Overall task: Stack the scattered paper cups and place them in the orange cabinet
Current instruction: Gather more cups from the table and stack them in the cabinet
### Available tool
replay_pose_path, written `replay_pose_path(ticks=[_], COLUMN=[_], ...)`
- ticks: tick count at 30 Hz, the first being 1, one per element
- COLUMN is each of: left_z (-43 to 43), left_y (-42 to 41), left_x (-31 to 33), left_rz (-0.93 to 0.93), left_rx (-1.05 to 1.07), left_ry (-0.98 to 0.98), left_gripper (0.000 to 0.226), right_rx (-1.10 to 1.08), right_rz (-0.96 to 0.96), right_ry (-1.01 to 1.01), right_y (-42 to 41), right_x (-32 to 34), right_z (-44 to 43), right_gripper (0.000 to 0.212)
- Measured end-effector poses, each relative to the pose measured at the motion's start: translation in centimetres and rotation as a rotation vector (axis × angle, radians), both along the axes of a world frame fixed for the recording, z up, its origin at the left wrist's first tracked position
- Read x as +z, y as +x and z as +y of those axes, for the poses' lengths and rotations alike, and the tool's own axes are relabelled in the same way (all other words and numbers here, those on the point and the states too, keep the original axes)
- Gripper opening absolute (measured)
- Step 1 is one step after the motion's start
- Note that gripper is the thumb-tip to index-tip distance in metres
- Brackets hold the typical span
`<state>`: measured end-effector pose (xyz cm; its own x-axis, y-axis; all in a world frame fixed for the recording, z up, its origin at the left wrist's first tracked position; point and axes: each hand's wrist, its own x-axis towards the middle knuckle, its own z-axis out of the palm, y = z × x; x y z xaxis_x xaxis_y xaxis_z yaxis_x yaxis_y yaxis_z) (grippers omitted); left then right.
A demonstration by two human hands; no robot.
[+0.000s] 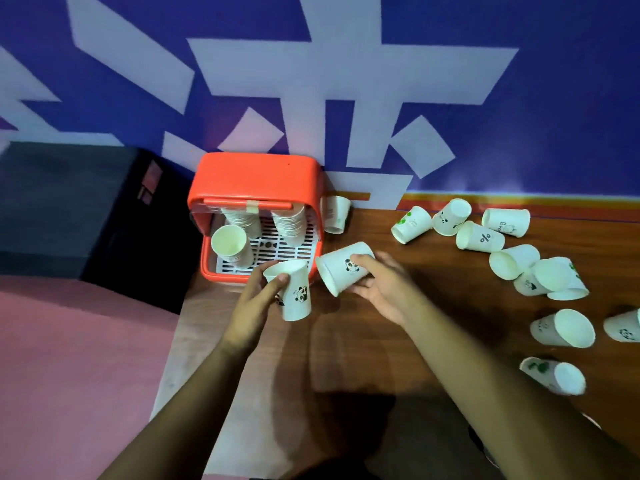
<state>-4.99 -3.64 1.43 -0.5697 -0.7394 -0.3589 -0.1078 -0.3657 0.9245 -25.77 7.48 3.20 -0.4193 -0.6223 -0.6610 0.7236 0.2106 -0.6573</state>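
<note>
Two panda cups held at the front lip of the orange cabinet (254, 174).
The left grip (256, 306) clasps an upright cup (294, 292) and the right grip (381, 289) holds a tilted cup (343, 268) just beside it. Cup stacks (291, 223) stand inside. Scattered cups (485, 237) crowd the right side of the desk (450, 292), and bare wood lies between the forearms.

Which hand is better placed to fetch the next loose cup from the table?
The right hand: the loose cups lie on its side, though it holds a cup now.
</note>
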Motion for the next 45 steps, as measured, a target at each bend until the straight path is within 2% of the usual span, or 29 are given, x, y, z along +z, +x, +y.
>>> replay_pose_path(ticks=[2,4,7,10,15,18,20,23,25,28,32,38,45], left_z=[-0.9,-1.8,-3.4,-5.6,-9.6,-12.1,-13.5,-15.1,-15.6,-15.4,-15.3,-15.5,-14.8], left_y=[1.5,3.2,5.3,7.6,9.5,9.3,8.7,7.6,6.9,6.2,5.8,6.3,7.0], left_x=[0.2,0.6,1.0,0.9,0.7,0.8,0.9,0.4,-0.5,-1.3,-1.8,-2.5,-2.9], left_rz=[0.012,0.028,0.033,0.026,0.045,0.070,0.063,0.057,0.037,0.018,0.011,0.024,0.048], left_rx=[0.017,0.034,0.037,0.048,0.147,0.202,0.194,0.118,0.067,-0.008,-0.098,-0.111,-0.095], left_ry=[-0.011,-0.022,-0.020,0.004,-0.037,-0.088,-0.128,-0.210,-0.248,-0.286,-0.333,-0.424,-0.438], left_gripper=[0.055,0.049,0.047,0.056,0.059,0.059,0.065,0.057,0.060,0.067,0.062,0.062,0.069], right_rx=[-0.002,0.062,0.220,0.299,0.180,0.073,0.045,0.003,-0.020,0.002,0.027,0.013,-0.005], right_rz=[-0.067,-0.075,0.040,0.110,-0.038,-0.124,-0.103,-0.085,-0.099,-0.087,-0.018,0.163,0.174], right_ry=[-0.087,-0.102,-0.008,0.039,0.004,-0.025,0.004,0.011,0.005,-0.036,-0.090,-0.053,-0.071], right_y=[1.8,4.1,7.3,9.8,11.9,12.3,12.5,12.7,12.7,12.6,12.7,12.4,11.7], right_x=[0.5,0.9,1.0,1.2,0.9,0.7,0.6,0.3,0.1,-0.6,-1.2,-1.7,-2.2], right_z=[-1.0,-2.1,-3.5,-5.0,-7.3,-8.2,-8.6,-9.2,-9.5,-9.6,-9.9,-11.0,-11.1], right_gripper=[0.052,0.048,0.039,0.037,0.048,0.042,0.040,0.046,0.049,0.056,0.055,0.061,0.064])
